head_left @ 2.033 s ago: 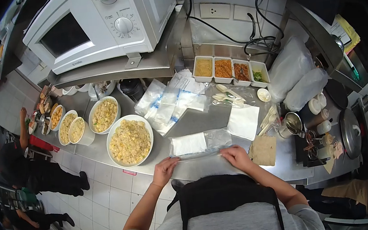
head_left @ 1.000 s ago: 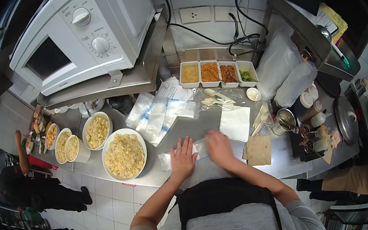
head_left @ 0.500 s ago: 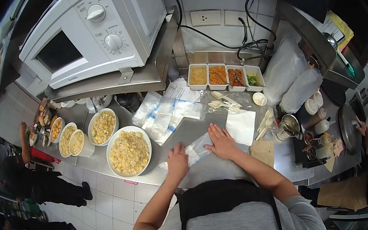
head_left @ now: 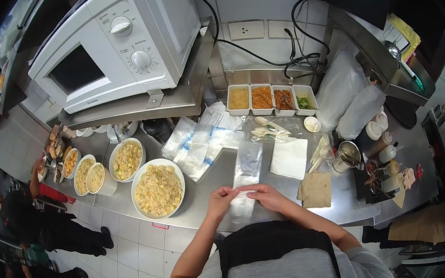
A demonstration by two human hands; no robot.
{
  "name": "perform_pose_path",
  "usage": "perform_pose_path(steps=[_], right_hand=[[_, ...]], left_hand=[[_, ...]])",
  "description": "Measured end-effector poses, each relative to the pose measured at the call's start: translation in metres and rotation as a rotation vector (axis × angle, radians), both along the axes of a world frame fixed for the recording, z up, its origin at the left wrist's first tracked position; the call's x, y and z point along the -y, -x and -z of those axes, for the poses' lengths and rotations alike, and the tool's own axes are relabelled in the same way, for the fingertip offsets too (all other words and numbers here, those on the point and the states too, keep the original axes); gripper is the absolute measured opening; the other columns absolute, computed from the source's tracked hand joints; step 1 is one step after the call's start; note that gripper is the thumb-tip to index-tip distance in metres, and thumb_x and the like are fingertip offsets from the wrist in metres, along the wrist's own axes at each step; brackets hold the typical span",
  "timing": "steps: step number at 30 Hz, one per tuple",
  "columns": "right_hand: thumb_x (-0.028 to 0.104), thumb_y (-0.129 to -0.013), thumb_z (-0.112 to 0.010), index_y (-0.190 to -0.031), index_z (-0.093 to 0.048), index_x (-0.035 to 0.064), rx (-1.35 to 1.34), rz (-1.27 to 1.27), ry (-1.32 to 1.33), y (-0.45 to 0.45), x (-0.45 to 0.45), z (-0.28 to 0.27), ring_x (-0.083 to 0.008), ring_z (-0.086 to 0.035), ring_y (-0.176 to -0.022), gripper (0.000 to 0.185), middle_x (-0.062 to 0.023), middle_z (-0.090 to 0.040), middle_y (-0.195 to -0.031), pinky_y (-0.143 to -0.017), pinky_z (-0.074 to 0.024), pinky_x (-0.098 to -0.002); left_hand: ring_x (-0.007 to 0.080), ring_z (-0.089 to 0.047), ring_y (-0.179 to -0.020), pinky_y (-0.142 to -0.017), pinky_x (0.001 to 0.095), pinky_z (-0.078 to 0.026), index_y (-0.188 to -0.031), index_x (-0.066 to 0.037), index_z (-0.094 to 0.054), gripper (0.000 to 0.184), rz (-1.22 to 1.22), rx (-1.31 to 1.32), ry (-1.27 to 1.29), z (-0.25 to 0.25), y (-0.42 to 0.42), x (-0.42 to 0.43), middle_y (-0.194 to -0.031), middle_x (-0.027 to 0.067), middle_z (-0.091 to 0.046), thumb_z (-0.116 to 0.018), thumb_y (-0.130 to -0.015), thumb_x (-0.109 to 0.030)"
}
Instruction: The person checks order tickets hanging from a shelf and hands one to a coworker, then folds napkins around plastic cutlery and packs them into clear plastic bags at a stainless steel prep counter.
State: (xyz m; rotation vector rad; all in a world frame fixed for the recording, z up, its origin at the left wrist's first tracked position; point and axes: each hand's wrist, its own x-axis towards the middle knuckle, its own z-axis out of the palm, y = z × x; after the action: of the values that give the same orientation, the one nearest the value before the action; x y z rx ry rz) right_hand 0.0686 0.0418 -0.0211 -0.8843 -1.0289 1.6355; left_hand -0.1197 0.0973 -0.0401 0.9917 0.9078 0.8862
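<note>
Pinching the plastic bag [head_left: 247,166] over the counter [head_left: 206,188], our left hand [head_left: 220,203] and right hand [head_left: 268,196] meet across it, neither nearer; long axis runs away from us, longer part beyond the grip. Rice bowl [head_left: 158,216] sits left.

Left hand [head_left: 220,201]: curled, pinching, pointed to 2 o'clock.
Right hand [head_left: 267,195]: pinching, pointed to 10 o'clock, meeting the left at the tips.
Left forearm [head_left: 195,245]: bare, slants up to 1 o'clock.
Right forearm [head_left: 316,219]: bare, runs toward 10 o'clock.
</note>
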Motion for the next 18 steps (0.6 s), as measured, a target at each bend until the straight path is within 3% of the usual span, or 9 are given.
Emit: perform_pose_path(steps=[2,5,8,9,12,15,18], right_hand=[[0.013,-0.089,-0.056,-0.12,-0.06,0.0086,0.188,0.013,-0.014,-0.002,-0.012,-0.006,-0.0049,-0.051,-0.09,0.032,0.0007,-0.062,-0.105,-0.08,-0.0396,-0.0205],[0.013,-0.089,-0.056,-0.12,-0.06,0.0076,0.287,0.041,-0.169,-0.007,-0.018,-0.005,-0.0055,-0.049,-0.078,0.031,0.0004,-0.063,-0.096,-0.071,-0.0419,-0.0227],[0.013,-0.089,-0.055,-0.117,-0.061,0.0101,0.483,0.01,-0.182,-0.015,-0.021,0.013,-0.0055,-0.046,-0.069,0.029,-0.0009,-0.063,-0.083,-0.065,-0.042,-0.0248],[0.013,-0.089,-0.055,-0.116,-0.062,0.0111,0.559,-0.01,-0.172,-0.018,-0.022,0.018,-0.0055,-0.045,-0.066,0.029,-0.0017,-0.063,-0.079,-0.063,-0.0418,-0.0255],[0.008,-0.09,-0.052,-0.115,-0.063,0.0109,0.757,-0.162,-0.115,-0.021,-0.016,-0.016,-0.0046,-0.054,-0.083,0.028,-0.0016,-0.068,-0.094,-0.076,-0.0442,-0.0237],[0.007,-0.089,-0.051,-0.115,-0.063,0.0118,0.727,-0.142,-0.181,-0.025,-0.015,0.005,-0.0032,-0.051,-0.078,0.029,-0.0001,-0.067,-0.088,-0.072,-0.0437,-0.0228],[0.008,-0.085,-0.052,-0.112,-0.065,0.0189,0.654,-0.009,-0.366,-0.023,-0.011,0.017,-0.0085,-0.044,-0.055,0.032,-0.0095,-0.058,-0.063,-0.055,-0.0411,-0.0273]], left_hand=[[0.0062,-0.056,-0.075,-0.069,0.0189,-0.044,-0.087,-0.006,-0.063,0.007,-0.056,0.06,-0.059,0.007,-0.012,0.002,-0.084,0.0021,-0.065,-0.068,-0.082,-0.006],[0.0101,-0.056,-0.089,-0.084,0.0238,-0.044,-0.097,-0.005,-0.062,0.011,-0.302,0.266,-0.36,-0.015,-0.038,0.008,-0.083,0.0021,-0.06,-0.061,-0.086,-0.003],[0.011,-0.054,-0.096,-0.092,0.0262,-0.04,-0.107,-0.005,-0.063,0.019,0.268,0.001,-0.467,-0.022,-0.025,-0.012,-0.097,0.004,-0.063,-0.057,-0.09,-0.007],[0.0107,-0.053,-0.097,-0.092,0.0262,-0.04,-0.11,-0.005,-0.062,0.021,0.316,-0.03,-0.424,-0.024,-0.023,-0.021,-0.102,0.0042,-0.063,-0.056,-0.091,-0.008],[0.0094,-0.052,-0.103,-0.093,0.0259,-0.039,-0.115,-0.005,-0.062,0.025,0.428,-0.142,-0.324,-0.041,-0.022,-0.056,-0.114,0.0046,-0.062,-0.053,-0.093,-0.012],[0.0089,-0.051,-0.109,-0.094,0.025,-0.039,-0.117,-0.005,-0.061,0.026,0.447,-0.202,-0.268,-0.069,-0.024,-0.088,-0.121,0.0052,-0.059,-0.052,-0.093,-0.014],[0.0116,-0.053,-0.111,-0.095,0.0247,-0.041,-0.123,-0.005,-0.055,0.032,0.33,-0.003,-0.221,-0.086,-0.019,-0.114,-0.122,0.0053,-0.058,-0.053,-0.093,-0.015]])
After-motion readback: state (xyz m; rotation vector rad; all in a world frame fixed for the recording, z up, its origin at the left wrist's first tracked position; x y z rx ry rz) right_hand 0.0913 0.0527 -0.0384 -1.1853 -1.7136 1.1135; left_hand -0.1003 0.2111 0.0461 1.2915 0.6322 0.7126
